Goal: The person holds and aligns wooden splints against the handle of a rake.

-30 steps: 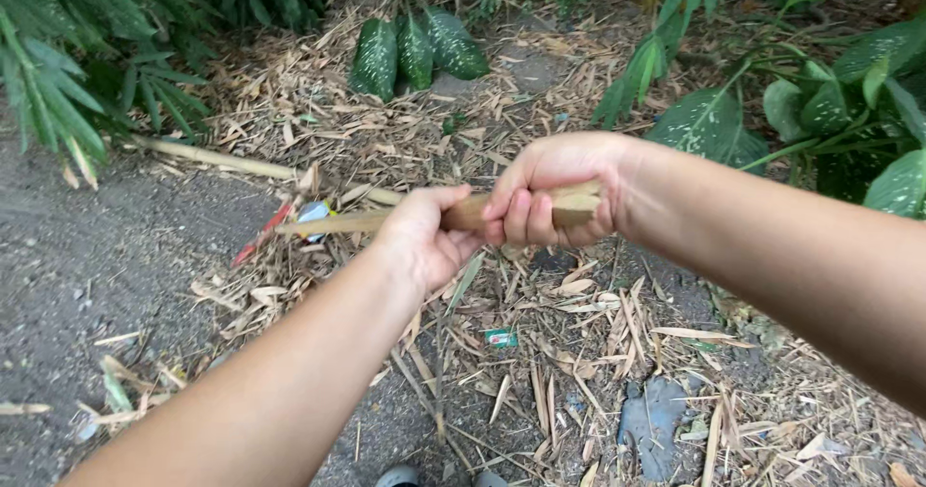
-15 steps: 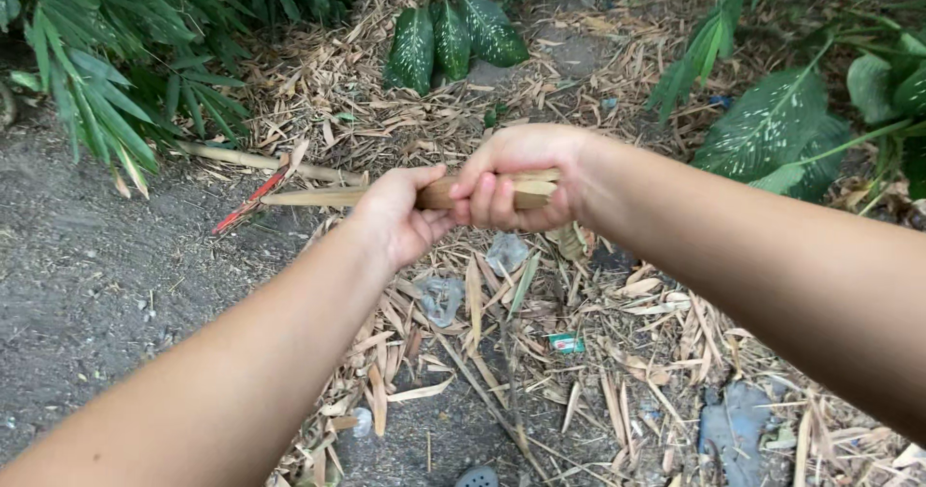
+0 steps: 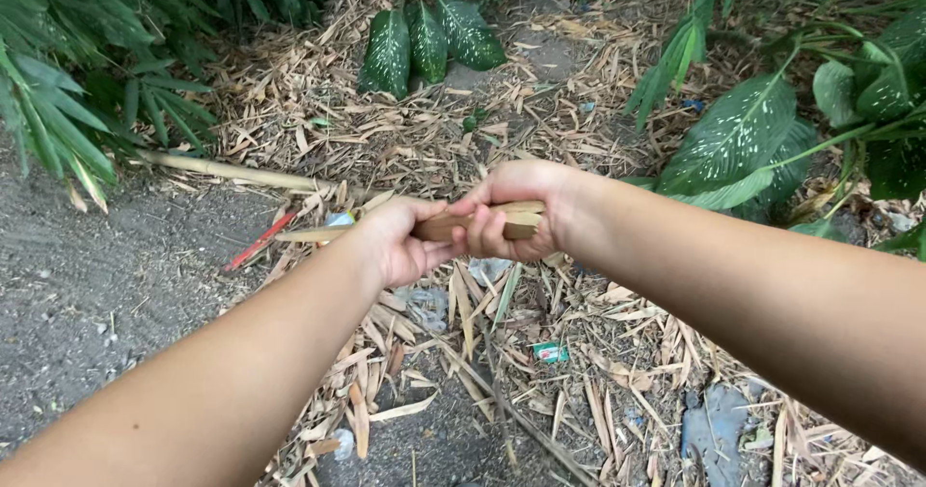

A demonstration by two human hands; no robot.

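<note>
Both of my hands grip one dry, tan bamboo sheath or strip (image 3: 440, 226) held level in front of me. My left hand (image 3: 400, 241) closes around its left part, and a thin pale end sticks out to the left of that hand. My right hand (image 3: 511, 212) wraps over the right part, fingers curled down over it. The two hands touch each other in the middle.
Dry bamboo leaves (image 3: 453, 323) litter the dark soil. A long pale bamboo stalk (image 3: 227, 171) lies at left, a red strip (image 3: 258, 241) beside it. Spotted green leaves (image 3: 424, 43) stand at the top, a big-leaved plant (image 3: 752, 140) at right, fronds (image 3: 68, 101) at left. A small green scrap (image 3: 551, 353) lies below.
My view has shifted a little; the hands stay clasped on the strip, drawn slightly lower and closer together. The red strip and stalk now sit further left in view.
</note>
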